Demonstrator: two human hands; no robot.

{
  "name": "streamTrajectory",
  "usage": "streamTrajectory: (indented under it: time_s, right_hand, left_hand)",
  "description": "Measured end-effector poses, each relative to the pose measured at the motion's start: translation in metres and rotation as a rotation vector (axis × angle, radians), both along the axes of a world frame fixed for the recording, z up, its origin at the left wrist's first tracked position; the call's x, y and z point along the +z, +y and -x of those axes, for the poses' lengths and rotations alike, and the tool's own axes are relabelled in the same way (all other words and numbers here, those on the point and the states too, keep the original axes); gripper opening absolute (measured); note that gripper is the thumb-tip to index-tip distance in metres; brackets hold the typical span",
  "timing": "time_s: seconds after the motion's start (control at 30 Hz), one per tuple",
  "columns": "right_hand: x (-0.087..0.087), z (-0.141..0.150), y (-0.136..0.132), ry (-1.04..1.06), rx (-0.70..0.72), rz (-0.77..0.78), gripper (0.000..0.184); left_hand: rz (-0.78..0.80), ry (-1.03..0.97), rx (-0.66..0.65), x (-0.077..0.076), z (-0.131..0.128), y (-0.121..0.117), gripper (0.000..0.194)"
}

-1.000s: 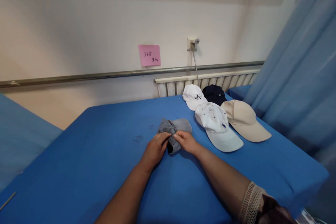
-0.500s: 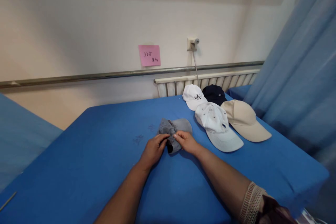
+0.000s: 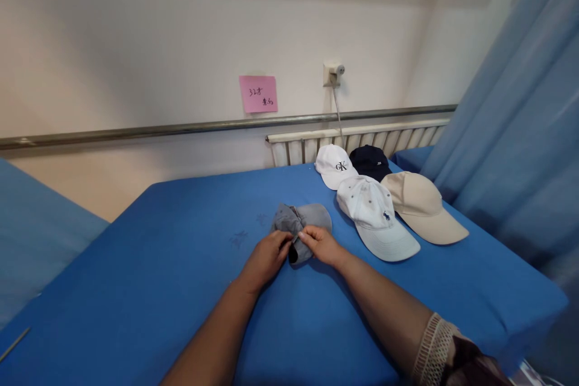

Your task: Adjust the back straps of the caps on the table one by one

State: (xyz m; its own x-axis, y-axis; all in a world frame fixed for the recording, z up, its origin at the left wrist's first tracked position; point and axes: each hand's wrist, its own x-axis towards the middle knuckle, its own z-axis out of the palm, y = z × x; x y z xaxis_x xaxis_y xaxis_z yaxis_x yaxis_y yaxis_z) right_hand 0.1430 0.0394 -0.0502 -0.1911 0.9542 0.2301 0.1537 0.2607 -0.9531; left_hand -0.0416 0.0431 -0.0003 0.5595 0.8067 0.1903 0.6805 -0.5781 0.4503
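Observation:
A grey baseball cap (image 3: 286,219) lies on its side on the blue-covered table (image 3: 181,289), its brim pointing right and a dark opening showing at the near side. My left hand (image 3: 270,257) is closed, with its fingertips pinching the near edge of the cap from the left. From the right, my right hand (image 3: 322,244) pinches the same edge between thumb and fingers. The two sets of fingertips almost meet over the cap. What exactly lies between the fingers, perhaps the back strap, is too small to make out.
To the right sit a white cap (image 3: 333,166), a navy cap (image 3: 370,161), a pale cap with a horse logo (image 3: 373,214) and a beige cap (image 3: 418,205). Behind are a radiator (image 3: 307,148), a rail (image 3: 181,129) and a socket (image 3: 332,75). A blue curtain (image 3: 511,120) hangs right.
My left fingers have shifted very slightly at the cap's edge. Otherwise the hands and all the caps keep their places.

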Motion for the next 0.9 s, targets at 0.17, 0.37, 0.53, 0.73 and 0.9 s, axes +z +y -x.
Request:
streamTrajectory:
  time_s: [0.17, 0.37, 0.53, 0.73, 0.9]
  right_hand:
    - [0.001, -0.001, 0.000, -0.014, 0.025, -0.008, 0.037]
    - [0.001, 0.000, -0.001, -0.026, 0.001, -0.050, 0.034]
    - [0.001, 0.001, 0.000, -0.063, -0.064, -0.120, 0.033]
    - [-0.003, 0.001, 0.005, -0.187, -0.163, -0.119, 0.033]
    - [0.007, 0.001, -0.003, -0.248, -0.252, -0.160, 0.025]
  left_hand:
    - [-0.032, 0.033, 0.049, 0.000, -0.002, -0.002, 0.027]
    - [0.048, -0.198, 0.183, -0.002, -0.002, 0.001, 0.019]
    - [0.310, -0.665, 0.421, -0.007, -0.003, 0.004, 0.016]
    - [0.490, -0.920, 0.474, -0.008, -0.007, -0.002, 0.022]
    - [0.645, -1.017, 0.413, -0.005, -0.010, -0.009, 0.024]
